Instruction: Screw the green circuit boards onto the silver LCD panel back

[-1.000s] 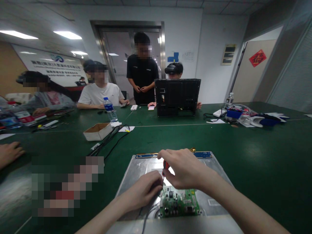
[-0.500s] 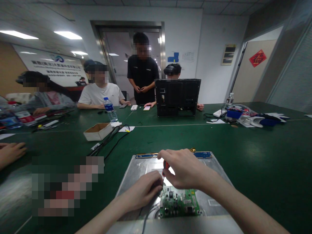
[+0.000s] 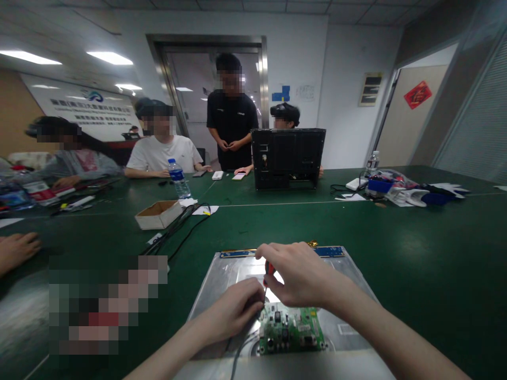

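A red-handled screwdriver [image 3: 270,268] stands upright in my right hand [image 3: 295,272], whose fingers are closed round the handle. Its thin shaft points down at the upper left corner of a green circuit board [image 3: 291,328]. My left hand [image 3: 243,303] is closed beside the shaft tip at that corner; what its fingers hold, if anything, is hidden. The board lies on a silver metal panel [image 3: 206,285], with a blue strip board [image 3: 332,252] along the panel's far edge. A grey cable [image 3: 236,359] runs from near my left hand toward the front edge.
The green table [image 3: 415,253] carries an open box [image 3: 158,214], black cables [image 3: 170,232] and a water bottle [image 3: 179,179] at the left. A black monitor back [image 3: 291,158] stands across it. Several people are around the table; another person's hand [image 3: 19,250] rests at far left.
Both my hands and the screwdriver look unmoved. Behind the monitor, the seated person's head has shifted slightly right, and their hand at its right edge is now mostly hidden.
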Available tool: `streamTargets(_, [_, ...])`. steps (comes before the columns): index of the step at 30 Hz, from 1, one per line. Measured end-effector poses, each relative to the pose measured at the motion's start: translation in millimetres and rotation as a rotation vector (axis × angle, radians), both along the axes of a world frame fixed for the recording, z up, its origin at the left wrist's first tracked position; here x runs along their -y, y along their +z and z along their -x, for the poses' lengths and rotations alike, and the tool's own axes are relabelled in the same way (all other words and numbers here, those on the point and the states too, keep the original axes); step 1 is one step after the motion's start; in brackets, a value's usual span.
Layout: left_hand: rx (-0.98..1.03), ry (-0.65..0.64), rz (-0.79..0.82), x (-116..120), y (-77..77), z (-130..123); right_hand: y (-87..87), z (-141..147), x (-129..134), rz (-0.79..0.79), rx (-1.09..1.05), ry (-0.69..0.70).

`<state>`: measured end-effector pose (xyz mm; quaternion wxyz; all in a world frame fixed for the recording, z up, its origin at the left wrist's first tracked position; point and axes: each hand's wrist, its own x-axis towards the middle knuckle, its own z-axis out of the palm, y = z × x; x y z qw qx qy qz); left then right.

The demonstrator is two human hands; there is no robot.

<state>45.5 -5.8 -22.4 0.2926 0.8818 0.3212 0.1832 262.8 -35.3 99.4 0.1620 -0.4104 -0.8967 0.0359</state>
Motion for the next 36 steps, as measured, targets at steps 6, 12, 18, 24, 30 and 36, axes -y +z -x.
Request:
streamTargets(6, [-0.009, -0.013, 0.007, -1.6, 1.3, 0.7, 0.1, 0.0, 0.4, -0.010, 0.003, -0.002])
streamTargets(12, [-0.030, -0.011, 0.015, -1.8, 2.6, 0.3, -1.2, 0.3, -0.4, -0.011, -0.002, -0.001])
streamTargets(18, [-0.033, -0.008, 0.026, -1.8, 2.5, 0.6, 0.1, 0.0, 0.4, 0.004, -0.004, 0.000])
streamTargets(24, [-0.024, -0.002, 0.001, 0.8, 5.6, -0.6, 0.1, 1.3, -0.3, -0.015, 0.029, -0.035])
streamTargets(30, [-0.022, 0.023, -0.026, 3.1, 6.2, -2.2, 0.7, 2.0, -1.8, -0.015, 0.027, -0.044])
streamTargets(36, [-0.022, -0.011, 0.008, -1.7, 0.6, 0.7, 1.7, 0.0, 1.5, -0.041, -0.001, 0.008])
